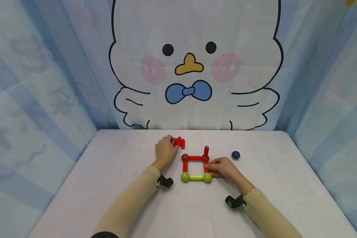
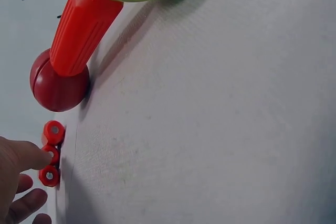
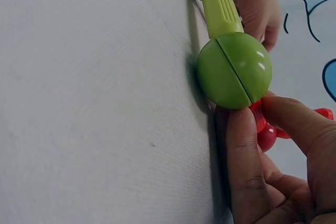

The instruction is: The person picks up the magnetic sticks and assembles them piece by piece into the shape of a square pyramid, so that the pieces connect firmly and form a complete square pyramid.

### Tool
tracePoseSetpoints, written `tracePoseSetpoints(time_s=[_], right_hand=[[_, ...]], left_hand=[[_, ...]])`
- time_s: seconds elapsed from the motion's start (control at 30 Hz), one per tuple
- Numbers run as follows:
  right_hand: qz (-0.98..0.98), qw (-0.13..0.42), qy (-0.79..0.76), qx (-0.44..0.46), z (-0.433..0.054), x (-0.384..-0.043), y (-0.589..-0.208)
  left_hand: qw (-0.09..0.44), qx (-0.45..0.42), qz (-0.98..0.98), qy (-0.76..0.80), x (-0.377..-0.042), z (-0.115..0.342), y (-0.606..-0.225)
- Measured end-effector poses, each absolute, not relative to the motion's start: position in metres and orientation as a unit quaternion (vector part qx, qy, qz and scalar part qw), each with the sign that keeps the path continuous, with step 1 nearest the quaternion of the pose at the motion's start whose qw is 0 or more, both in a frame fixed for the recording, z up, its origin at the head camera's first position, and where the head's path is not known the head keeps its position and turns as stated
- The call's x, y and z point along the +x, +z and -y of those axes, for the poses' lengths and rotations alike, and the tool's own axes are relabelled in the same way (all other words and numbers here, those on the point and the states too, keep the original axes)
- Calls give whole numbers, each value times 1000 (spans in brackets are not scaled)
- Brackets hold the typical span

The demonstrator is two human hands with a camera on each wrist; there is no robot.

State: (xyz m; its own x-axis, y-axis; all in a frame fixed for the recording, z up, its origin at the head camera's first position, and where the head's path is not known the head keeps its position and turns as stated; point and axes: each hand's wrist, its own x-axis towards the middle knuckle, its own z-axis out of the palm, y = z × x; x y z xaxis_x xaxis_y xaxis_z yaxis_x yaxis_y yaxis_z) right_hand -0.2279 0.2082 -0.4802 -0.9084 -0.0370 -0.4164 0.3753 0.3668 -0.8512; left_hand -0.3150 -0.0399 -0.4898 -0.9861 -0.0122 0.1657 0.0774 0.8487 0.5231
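Observation:
Near the back edge, my left hand [image 1: 165,149] is at a row of red magnetic rods [image 1: 179,142]. Its thumb [image 2: 32,155] meets the end of the middle rod, the forefinger at their far side; the other fingers are bent below. My right hand [image 1: 223,167] pinches the right side rod [image 3: 258,115] of a square frame between thumb and forefinger, beside a green ball [image 3: 234,70]. Two dark red balls [image 1: 185,157] and two green balls mark the frame's corners. A yellow-green rod [image 1: 196,177] forms the near side; another red rod [image 1: 206,150] projects from the far right corner.
A dark blue ball [image 1: 235,155] lies on the white-covered table [image 1: 178,211], to the right of the frame. Behind the table hangs a curtain [image 1: 193,112] with a cartoon bird; more curtain closes in both sides. Small black cameras [image 1: 235,201] sit at the wrists.

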Motion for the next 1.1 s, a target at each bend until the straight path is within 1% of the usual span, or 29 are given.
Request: tracePoseSetpoints(time_s=[0.27, 0.6, 0.9, 1.1], right_hand=[[-804, 186, -556, 102, -208, -227, -480], [-806, 185, -552, 107, -208, -228, -480], [-807, 184, -552, 105, -208, -227, -479], [-807, 187, -551, 104, -208, -228, -479]], left_hand=[[71, 4, 964, -257, -316, 41, -493], [73, 14, 965, -251, -318, 45, -498], [103, 26, 953, -283, -322, 48, -502], [129, 25, 939, -319, -319, 48, -496]])
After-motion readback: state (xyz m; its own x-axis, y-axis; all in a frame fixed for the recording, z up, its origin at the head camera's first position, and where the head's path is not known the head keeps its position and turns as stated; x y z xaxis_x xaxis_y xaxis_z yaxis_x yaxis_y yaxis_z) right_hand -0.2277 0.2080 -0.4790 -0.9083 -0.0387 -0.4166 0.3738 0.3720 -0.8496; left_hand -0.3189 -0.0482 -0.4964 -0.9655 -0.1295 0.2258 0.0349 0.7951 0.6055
